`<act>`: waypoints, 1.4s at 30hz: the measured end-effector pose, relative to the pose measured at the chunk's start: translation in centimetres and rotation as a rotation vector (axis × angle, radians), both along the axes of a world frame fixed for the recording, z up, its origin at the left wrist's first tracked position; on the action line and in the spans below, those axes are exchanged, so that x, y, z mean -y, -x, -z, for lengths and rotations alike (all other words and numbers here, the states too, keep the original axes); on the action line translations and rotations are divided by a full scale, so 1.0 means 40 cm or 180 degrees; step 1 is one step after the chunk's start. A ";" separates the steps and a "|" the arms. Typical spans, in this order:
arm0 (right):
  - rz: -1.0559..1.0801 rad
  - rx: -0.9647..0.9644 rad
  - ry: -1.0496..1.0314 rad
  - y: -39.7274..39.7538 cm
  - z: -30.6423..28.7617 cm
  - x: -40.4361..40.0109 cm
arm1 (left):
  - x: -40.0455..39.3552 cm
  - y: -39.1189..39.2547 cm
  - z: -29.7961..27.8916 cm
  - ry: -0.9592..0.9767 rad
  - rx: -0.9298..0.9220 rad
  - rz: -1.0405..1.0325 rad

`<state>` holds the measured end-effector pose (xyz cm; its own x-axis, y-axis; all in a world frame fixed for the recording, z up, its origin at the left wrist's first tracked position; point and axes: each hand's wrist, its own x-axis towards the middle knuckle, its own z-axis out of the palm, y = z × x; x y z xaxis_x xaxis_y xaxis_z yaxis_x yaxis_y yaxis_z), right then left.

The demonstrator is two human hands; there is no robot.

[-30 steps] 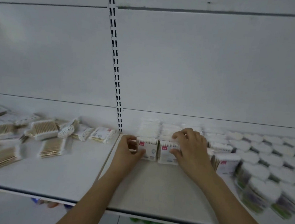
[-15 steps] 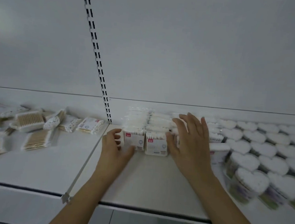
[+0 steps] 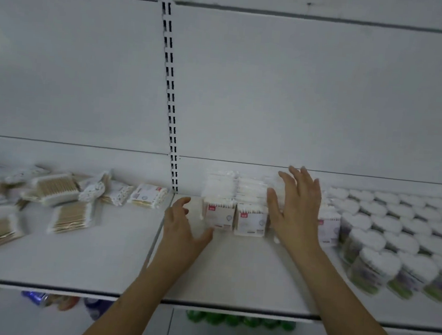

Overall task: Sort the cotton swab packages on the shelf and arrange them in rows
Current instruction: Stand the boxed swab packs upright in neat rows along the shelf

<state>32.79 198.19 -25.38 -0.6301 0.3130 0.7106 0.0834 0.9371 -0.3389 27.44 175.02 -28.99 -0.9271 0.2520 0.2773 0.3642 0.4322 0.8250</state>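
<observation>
Two bare hands reach over white shelf [image 3: 245,276] at swab packs. Heart tubs [image 3: 384,243] fill right side in rows. Loose flat packs [image 3: 59,198] lie scattered at left. Boxed packs [image 3: 235,208] stand in rows at centre, against back panel. Right hand [image 3: 297,214] raised, fingers straight and spread, just right of front boxes. Left hand [image 3: 182,228] loosely curled, holding nothing, thumb near front-left box [image 3: 218,216]; contact unclear.

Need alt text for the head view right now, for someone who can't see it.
Two open hands, left hand and right hand, flank upright square swab packs mid-shelf. Loose flat packs lie scattered left; heart-lidded tubs stand in rows right.
</observation>
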 end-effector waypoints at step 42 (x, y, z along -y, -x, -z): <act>-0.0710 0.1915 0.0060 0.344 0.131 0.599 | 0.557 0.144 0.000 -0.0086 -0.0135 -0.0822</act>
